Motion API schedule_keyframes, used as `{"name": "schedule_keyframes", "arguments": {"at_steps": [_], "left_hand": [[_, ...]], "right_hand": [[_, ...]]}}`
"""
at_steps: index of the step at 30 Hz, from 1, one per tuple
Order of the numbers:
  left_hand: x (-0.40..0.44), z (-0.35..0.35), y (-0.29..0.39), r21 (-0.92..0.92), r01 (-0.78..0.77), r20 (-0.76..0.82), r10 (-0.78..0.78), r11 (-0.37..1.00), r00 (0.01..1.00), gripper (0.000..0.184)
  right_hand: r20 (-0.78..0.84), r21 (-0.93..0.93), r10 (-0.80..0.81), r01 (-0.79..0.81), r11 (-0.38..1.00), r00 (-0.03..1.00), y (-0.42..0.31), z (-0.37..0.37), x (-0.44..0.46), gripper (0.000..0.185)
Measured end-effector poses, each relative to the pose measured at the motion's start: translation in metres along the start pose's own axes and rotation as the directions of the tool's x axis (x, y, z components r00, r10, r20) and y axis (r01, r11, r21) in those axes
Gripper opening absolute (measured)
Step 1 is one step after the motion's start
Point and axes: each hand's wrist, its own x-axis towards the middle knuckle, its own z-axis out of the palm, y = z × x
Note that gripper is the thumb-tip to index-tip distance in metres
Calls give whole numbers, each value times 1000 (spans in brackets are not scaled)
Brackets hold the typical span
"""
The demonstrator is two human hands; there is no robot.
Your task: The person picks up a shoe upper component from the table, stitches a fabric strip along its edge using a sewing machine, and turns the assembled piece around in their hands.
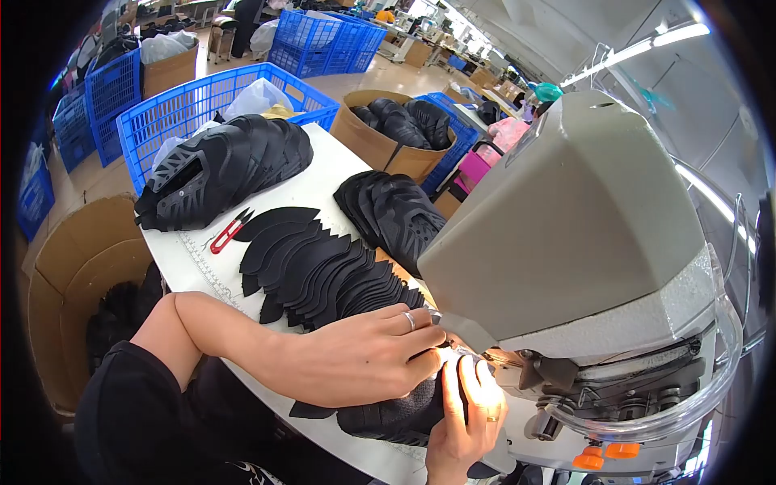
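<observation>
Both hands are at the needle area of a grey sewing machine [566, 226]. My left hand [372, 352], with a ring, reaches across from the left, fingers bent and pressed together near the needle; what they hold is hidden. My right hand [469, 408], also ringed, rests its fingertips on a black shoe upper [396, 412] beside the presser area, under bright light. Beyond my left forearm, a fanned row of black curved pieces [323, 271] lies on the white table [323, 178]. Red thread snips [230, 230] lie left of these pieces.
Stacked black uppers [234, 166] stand at the table's far left, more [392, 210] near the machine. Around the table are a blue crate [218, 89], a cardboard box of uppers [388, 162] and a large carton [73, 267]. A person in pink [505, 133] sits beyond the machine.
</observation>
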Motion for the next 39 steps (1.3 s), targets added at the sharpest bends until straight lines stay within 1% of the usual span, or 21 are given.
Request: {"name": "schedule_keyframes", "arguments": {"at_steps": [2, 5, 9, 12, 15, 18, 24, 27, 30, 33, 36, 37, 38, 39], "left_hand": [[0, 1, -1, -22, 2, -23, -3, 1000, 1000, 24], [0, 1, -2, 13, 5, -20, -5, 1000, 1000, 23], [1, 0, -2, 7, 7, -27, -7, 1000, 1000, 21], [1, 2, -2, 7, 10, -38, -9, 1000, 999, 21], [0, 5, -2, 13, 10, -58, -9, 1000, 998, 22], [0, 6, -1, 10, 9, -58, -8, 1000, 998, 25], [-1, 6, 0, 30, -3, -45, 5, 1000, 999, 29], [-1, 8, -2, 61, -4, -41, 7, 998, 999, 30], [0, 8, -3, 73, -16, -39, 19, 997, 999, 30], [-1, 8, -3, 64, -29, -61, 33, 998, 998, 30], [-1, 8, -1, 58, -31, -89, 36, 998, 995, 28], [-1, 10, 0, 62, -25, -102, 31, 998, 994, 28], [-2, 11, 1, 61, -19, -113, 25, 998, 993, 27], [-2, 10, 2, 48, -9, -86, 13, 999, 996, 27]], "right_hand": [[8, -1, -2, 2, 1000, 1000, 0, 0, 1, 24], [12, -2, -14, 14, 1000, 1000, 0, -2, 6, 23], [18, 9, -15, 15, 1000, 1000, 2, -1, 5, 24], [114, 154, -66, 48, 987, 991, 9, -9, 9, 33], [135, 90, -43, 31, 995, 990, 9, -8, 4, 33], [137, 57, -58, 51, 997, 989, 9, -12, 3, 34], [69, 179, -54, 41, 983, 996, 8, -15, 13, 36], [68, 33, 9, -12, 999, 998, 0, -9, 12, 25], [115, 37, -9, 5, 999, 993, 5, -9, 7, 28], [165, 183, -9, -22, 983, 986, 5, -18, 13, 36], [122, 151, -40, 21, 988, 992, 6, -15, 12, 36], [122, 210, -29, 3, 978, 992, 8, -19, 16, 36], [150, 236, 49, -84, 968, 987, 5, -27, 13, 35], [177, 258, 130, -174, 950, 975, 0, -38, 5, 35]]}}
